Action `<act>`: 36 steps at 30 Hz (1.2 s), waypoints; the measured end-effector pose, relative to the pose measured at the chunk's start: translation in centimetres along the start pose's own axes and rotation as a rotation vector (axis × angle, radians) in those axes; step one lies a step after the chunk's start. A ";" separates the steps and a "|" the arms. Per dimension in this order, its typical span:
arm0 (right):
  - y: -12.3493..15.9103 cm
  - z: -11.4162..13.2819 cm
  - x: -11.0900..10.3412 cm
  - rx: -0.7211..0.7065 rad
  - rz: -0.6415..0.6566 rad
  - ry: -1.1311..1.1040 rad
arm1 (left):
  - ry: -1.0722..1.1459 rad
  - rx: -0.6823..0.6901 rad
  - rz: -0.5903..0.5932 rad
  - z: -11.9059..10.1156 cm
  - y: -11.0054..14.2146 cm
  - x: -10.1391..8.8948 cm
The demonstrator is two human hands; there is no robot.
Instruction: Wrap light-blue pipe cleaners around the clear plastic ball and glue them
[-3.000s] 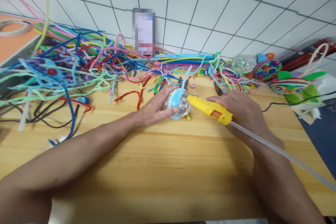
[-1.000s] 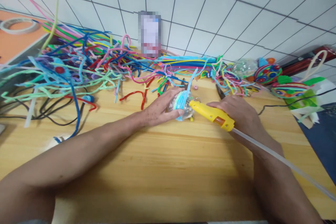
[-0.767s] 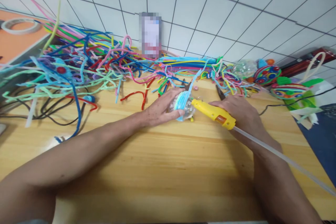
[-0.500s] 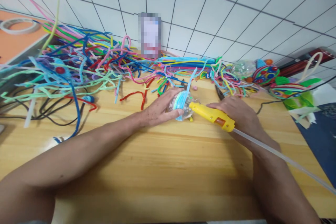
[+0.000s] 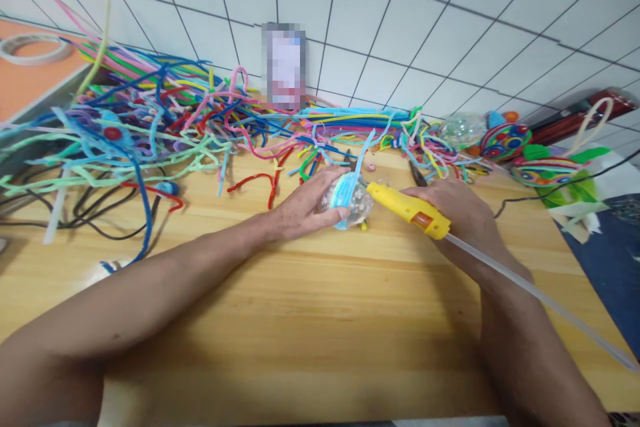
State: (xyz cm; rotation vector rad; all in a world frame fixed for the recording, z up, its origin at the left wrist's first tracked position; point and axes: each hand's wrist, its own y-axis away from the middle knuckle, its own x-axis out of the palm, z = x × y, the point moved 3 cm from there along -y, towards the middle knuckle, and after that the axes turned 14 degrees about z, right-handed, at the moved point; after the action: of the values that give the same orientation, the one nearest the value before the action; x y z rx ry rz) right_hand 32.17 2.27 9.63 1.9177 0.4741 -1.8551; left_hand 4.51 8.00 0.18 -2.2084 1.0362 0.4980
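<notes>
My left hand point(image 5: 305, 207) is closed around a clear ball point(image 5: 361, 205), thumb on the near side, fingers partly hidden behind it. Light blue and pale green pipe cleaners point(image 5: 343, 191) are wrapped over the ball's left half, and one blue end sticks up past the top. In my right hand point(image 5: 450, 203) is a yellow hot glue gun point(image 5: 410, 209), its nozzle pointing left at the ball's upper right side. I cannot tell whether the tip touches. A long translucent glue stick point(image 5: 540, 297) runs out of the gun's back end, over my right forearm.
Heaped pipe cleaners point(image 5: 165, 100) line the wall, with a phone point(image 5: 285, 67) propped behind. Pliers point(image 5: 417, 173) lie beyond my right hand. Another clear ball point(image 5: 463, 128) and decorated balls point(image 5: 507, 140) stand at right. Black cables point(image 5: 93, 210) and a tape roll point(image 5: 35, 49) are at left.
The glue gun and my right hand have shifted slightly right and up, the nozzle now along the ball's upper right. My left hand and the ball stay nearly where they were.
</notes>
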 end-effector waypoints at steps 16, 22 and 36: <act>0.0 0.8 -0.7 -0.119 -0.104 -0.097 | -0.007 0.081 -0.016 -0.3 -0.2 -0.1; -0.1 0.4 -0.6 -0.105 -0.107 -0.084 | 0.004 0.079 -0.015 -0.2 -0.2 0.0; 0.0 0.7 -0.7 -0.114 -0.077 -0.075 | -0.017 0.097 -0.021 -0.4 -0.1 0.0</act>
State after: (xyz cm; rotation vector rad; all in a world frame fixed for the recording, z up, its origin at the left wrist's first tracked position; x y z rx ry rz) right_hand 31.54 1.93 10.32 1.7719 0.6233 -1.8973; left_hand 4.68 7.79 0.51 -2.1243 1.0070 0.4470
